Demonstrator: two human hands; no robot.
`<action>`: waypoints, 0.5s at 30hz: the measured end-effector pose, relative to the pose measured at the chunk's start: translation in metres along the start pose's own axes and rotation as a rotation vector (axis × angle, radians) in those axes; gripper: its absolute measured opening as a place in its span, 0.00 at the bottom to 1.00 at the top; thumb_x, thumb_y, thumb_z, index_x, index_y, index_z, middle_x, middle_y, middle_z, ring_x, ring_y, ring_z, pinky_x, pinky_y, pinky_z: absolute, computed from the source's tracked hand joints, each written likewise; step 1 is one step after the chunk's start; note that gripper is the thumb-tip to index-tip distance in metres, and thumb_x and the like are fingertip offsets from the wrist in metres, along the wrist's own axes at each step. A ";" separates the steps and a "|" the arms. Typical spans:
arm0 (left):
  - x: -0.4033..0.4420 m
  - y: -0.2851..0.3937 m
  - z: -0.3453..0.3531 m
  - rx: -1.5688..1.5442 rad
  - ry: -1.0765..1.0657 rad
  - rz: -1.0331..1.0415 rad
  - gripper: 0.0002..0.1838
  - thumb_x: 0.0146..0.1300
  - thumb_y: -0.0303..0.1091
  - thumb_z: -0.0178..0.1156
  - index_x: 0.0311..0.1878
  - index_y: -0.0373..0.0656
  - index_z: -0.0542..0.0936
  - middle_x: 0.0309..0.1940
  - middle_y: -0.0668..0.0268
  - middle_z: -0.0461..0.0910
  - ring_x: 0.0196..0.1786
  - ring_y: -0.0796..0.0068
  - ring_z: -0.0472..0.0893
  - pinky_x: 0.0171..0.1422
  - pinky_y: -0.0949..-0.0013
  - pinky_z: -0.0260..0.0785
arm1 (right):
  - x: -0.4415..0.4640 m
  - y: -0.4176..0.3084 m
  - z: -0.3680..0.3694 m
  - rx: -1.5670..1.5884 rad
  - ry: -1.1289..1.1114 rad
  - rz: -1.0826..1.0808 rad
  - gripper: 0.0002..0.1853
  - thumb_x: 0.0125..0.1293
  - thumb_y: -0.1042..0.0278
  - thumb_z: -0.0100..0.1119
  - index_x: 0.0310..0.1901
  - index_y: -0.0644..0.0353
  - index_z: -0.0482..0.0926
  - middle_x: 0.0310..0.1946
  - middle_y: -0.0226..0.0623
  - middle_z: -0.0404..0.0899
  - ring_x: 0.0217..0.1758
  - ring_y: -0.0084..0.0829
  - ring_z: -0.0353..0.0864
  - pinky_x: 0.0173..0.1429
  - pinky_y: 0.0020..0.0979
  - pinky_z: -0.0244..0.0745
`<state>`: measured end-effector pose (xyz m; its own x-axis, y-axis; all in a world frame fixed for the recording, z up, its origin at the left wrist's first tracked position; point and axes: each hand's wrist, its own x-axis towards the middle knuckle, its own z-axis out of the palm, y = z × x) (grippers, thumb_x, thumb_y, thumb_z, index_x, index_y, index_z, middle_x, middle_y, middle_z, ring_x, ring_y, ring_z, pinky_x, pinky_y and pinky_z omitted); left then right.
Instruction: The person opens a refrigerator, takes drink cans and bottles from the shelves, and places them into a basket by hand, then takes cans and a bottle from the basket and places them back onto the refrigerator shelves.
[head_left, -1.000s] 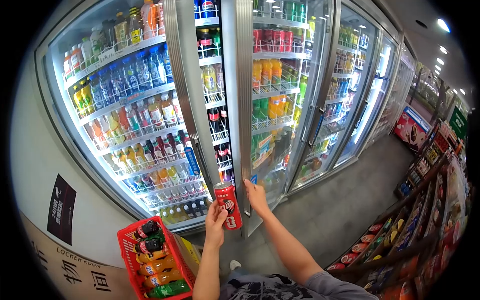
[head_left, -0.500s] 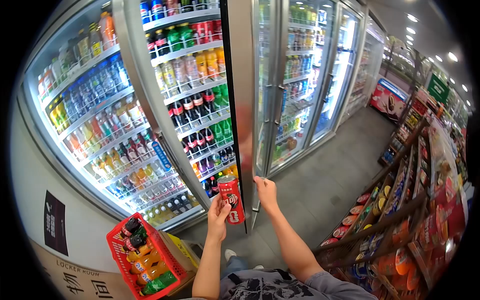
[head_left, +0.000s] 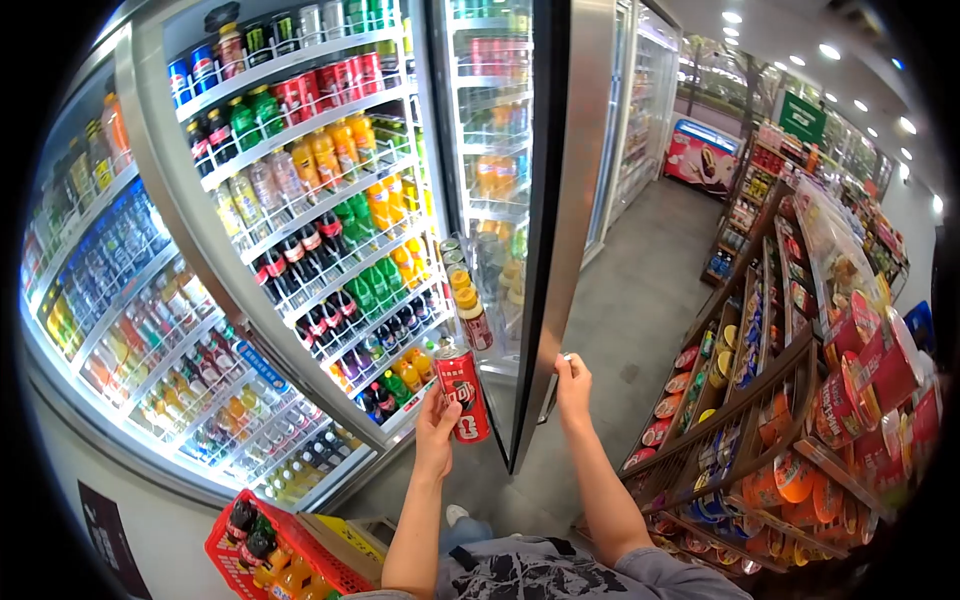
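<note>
My left hand point(head_left: 436, 432) is wrapped round a red drink can point(head_left: 462, 395), held upright before the open cooler. The fingers of my right hand point(head_left: 573, 388) are curled at the outer edge of the glass cooler door point(head_left: 563, 200), by its handle point(head_left: 547, 402); the exact grip is partly hidden. Behind the can, the open cooler shows shelves point(head_left: 300, 215) of bottles and cans. Cans and bottles also appear in or through the door, near the can point(head_left: 470, 310).
At lower left stands a red basket point(head_left: 222, 548) of bottles beside a cardboard box point(head_left: 345, 535). Another glass-door cooler point(head_left: 125, 300) is on the left. Snack racks point(head_left: 740, 420) line the right side of the grey aisle floor point(head_left: 640, 260), with a red chest freezer point(head_left: 700, 158) at the far end.
The cooler door has swung wider open, my right hand moving right with it. More shelves show. My view has turned, while the can stays in my left hand.
</note>
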<state>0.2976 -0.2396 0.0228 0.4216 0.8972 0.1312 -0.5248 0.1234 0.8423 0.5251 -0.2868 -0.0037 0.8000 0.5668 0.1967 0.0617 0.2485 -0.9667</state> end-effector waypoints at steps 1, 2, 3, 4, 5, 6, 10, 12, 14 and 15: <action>0.007 0.000 0.002 -0.003 -0.005 -0.011 0.30 0.68 0.30 0.62 0.70 0.37 0.65 0.61 0.63 0.75 0.62 0.73 0.74 0.68 0.67 0.63 | 0.007 0.006 -0.009 0.058 -0.016 0.055 0.13 0.70 0.62 0.59 0.34 0.63 0.76 0.31 0.28 0.76 0.37 0.17 0.73 0.44 0.22 0.69; 0.015 -0.001 0.003 -0.006 -0.025 -0.019 0.30 0.68 0.30 0.62 0.70 0.37 0.65 0.61 0.63 0.75 0.62 0.73 0.74 0.68 0.67 0.63 | 0.009 0.010 -0.011 0.056 0.004 0.047 0.13 0.70 0.62 0.59 0.34 0.63 0.76 0.31 0.28 0.76 0.37 0.17 0.73 0.44 0.22 0.69; 0.026 -0.001 0.003 -0.012 -0.035 -0.026 0.30 0.68 0.30 0.62 0.70 0.37 0.65 0.60 0.63 0.75 0.62 0.72 0.74 0.68 0.67 0.64 | 0.009 -0.002 -0.007 -0.024 0.181 -0.039 0.12 0.71 0.62 0.58 0.35 0.63 0.76 0.35 0.31 0.77 0.40 0.21 0.75 0.48 0.25 0.70; 0.036 -0.002 0.004 -0.021 -0.042 -0.034 0.30 0.68 0.30 0.61 0.70 0.37 0.64 0.60 0.63 0.75 0.62 0.72 0.74 0.68 0.67 0.64 | 0.007 -0.015 -0.002 -0.108 0.355 -0.124 0.11 0.71 0.63 0.57 0.37 0.62 0.76 0.39 0.33 0.77 0.44 0.25 0.76 0.51 0.28 0.71; 0.043 0.001 0.008 -0.034 -0.043 -0.029 0.30 0.68 0.30 0.61 0.71 0.36 0.64 0.61 0.62 0.75 0.63 0.72 0.74 0.68 0.66 0.64 | 0.001 -0.039 0.006 -0.301 0.540 -0.404 0.06 0.69 0.68 0.56 0.39 0.61 0.77 0.44 0.40 0.76 0.48 0.37 0.77 0.56 0.35 0.72; 0.051 0.003 0.009 -0.040 -0.054 -0.027 0.30 0.68 0.30 0.61 0.71 0.36 0.64 0.61 0.62 0.75 0.63 0.72 0.74 0.68 0.66 0.64 | -0.004 -0.060 0.012 -0.302 0.548 -0.415 0.06 0.69 0.68 0.56 0.39 0.61 0.77 0.44 0.40 0.76 0.48 0.37 0.77 0.56 0.35 0.72; 0.080 0.011 -0.004 -0.066 -0.091 -0.038 0.32 0.68 0.29 0.61 0.72 0.35 0.61 0.63 0.60 0.73 0.64 0.71 0.73 0.70 0.66 0.63 | -0.017 -0.104 0.040 -0.386 0.127 -1.040 0.09 0.62 0.71 0.56 0.41 0.66 0.77 0.51 0.47 0.71 0.49 0.41 0.77 0.55 0.36 0.73; 0.098 0.018 -0.014 -0.040 -0.115 -0.015 0.32 0.68 0.29 0.61 0.72 0.35 0.61 0.64 0.60 0.72 0.65 0.71 0.73 0.70 0.66 0.63 | -0.002 -0.119 0.079 -0.321 -0.023 -1.076 0.12 0.61 0.75 0.56 0.46 0.68 0.79 0.52 0.47 0.71 0.49 0.39 0.77 0.51 0.35 0.76; 0.108 0.037 -0.018 -0.042 -0.119 0.015 0.32 0.68 0.29 0.61 0.72 0.35 0.61 0.64 0.60 0.72 0.65 0.71 0.73 0.70 0.66 0.62 | 0.025 -0.120 0.124 -0.253 -0.017 -1.047 0.14 0.61 0.77 0.56 0.49 0.68 0.79 0.53 0.48 0.71 0.50 0.39 0.77 0.50 0.34 0.76; 0.115 0.045 -0.023 -0.047 -0.112 0.034 0.32 0.68 0.29 0.61 0.72 0.35 0.61 0.64 0.60 0.72 0.65 0.71 0.73 0.70 0.66 0.62 | 0.039 -0.122 0.145 -0.190 -0.013 -1.005 0.17 0.61 0.78 0.55 0.52 0.68 0.79 0.54 0.49 0.71 0.51 0.39 0.77 0.50 0.33 0.77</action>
<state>0.3055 -0.1214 0.0634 0.4817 0.8485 0.2190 -0.5729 0.1159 0.8114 0.4626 -0.1811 0.1452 0.3192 0.1739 0.9316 0.7951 0.4858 -0.3631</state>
